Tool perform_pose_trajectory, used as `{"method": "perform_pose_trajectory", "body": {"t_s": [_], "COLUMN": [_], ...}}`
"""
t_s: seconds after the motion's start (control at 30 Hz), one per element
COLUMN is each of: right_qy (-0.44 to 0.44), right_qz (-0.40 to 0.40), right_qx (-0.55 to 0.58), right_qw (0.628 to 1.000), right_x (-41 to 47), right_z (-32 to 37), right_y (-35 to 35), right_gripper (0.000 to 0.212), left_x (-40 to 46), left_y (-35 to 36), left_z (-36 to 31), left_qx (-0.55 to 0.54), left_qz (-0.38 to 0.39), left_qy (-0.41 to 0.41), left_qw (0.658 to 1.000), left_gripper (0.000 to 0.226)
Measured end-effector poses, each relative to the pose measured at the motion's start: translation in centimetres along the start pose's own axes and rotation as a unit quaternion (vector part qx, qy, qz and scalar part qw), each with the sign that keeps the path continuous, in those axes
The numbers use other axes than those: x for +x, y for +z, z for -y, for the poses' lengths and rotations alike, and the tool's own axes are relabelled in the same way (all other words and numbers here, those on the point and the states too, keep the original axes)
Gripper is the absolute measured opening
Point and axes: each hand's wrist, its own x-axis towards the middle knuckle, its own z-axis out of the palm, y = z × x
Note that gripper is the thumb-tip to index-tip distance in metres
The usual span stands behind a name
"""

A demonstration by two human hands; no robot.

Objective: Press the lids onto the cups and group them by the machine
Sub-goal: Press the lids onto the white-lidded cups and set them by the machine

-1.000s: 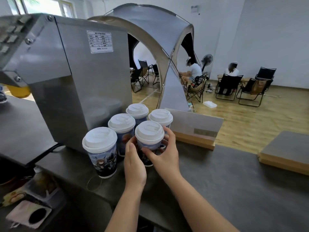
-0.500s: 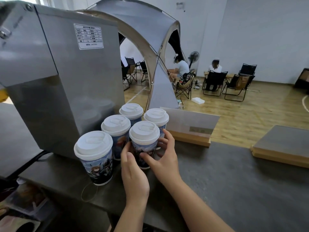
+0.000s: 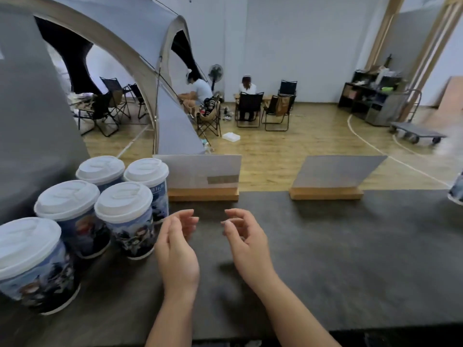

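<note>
Head view: five lidded cups (image 3: 124,219) clustered lower left on the counter (image 3: 325,259), right beside the machine (image 3: 30,136) at left edge. Left hand (image 3: 179,249) and right hand (image 3: 246,242) hover mid-frame above the counter, fingers loosely curled, grip slack, holding nothing. Left hand sits just right of the nearest cup, not touching. Partial cup (image 3: 457,187) at far right edge, well apart from the group; can't tell if lidded. Risks: that one gets missed; a left-hand swing could clip the tight cluster and topple cups; any half-seated lid would leak.
</note>
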Motion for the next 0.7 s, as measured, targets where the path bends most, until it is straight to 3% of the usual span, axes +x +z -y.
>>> {"method": "perform_pose_trajectory", "body": {"t_s": [0.2, 0.43, 0.6, 0.7], "right_qy": [-0.003, 0.017, 0.034, 0.047], "right_qz": [-0.117, -0.257, -0.312, -0.340], "right_qx": [-0.016, -0.044, -0.056, -0.053], "right_qw": [0.993, 0.965, 0.948, 0.938], "right_x": [-0.5, -2.8, -5.3, -6.6], "right_z": [-1.2, -2.0, -3.0, -3.3], "right_y": [-9.9, -22.3, -30.5, -35.8], "right_gripper": [0.018, 0.022, 0.023, 0.022], "left_x": [-3.4, -11.0, -17.1, -20.9], "left_y": [6.7, 16.1, 22.5, 26.2], "left_z": [0.8, 2.1, 2.8, 3.7], "left_qx": [-0.022, -0.040, -0.007, 0.079], "left_qz": [0.063, 0.205, 0.351, 0.450], "left_qy": [-0.026, -0.077, -0.079, -0.006], "left_qw": [0.997, 0.975, 0.933, 0.890], "left_gripper": [0.037, 0.038, 0.034, 0.028]}}
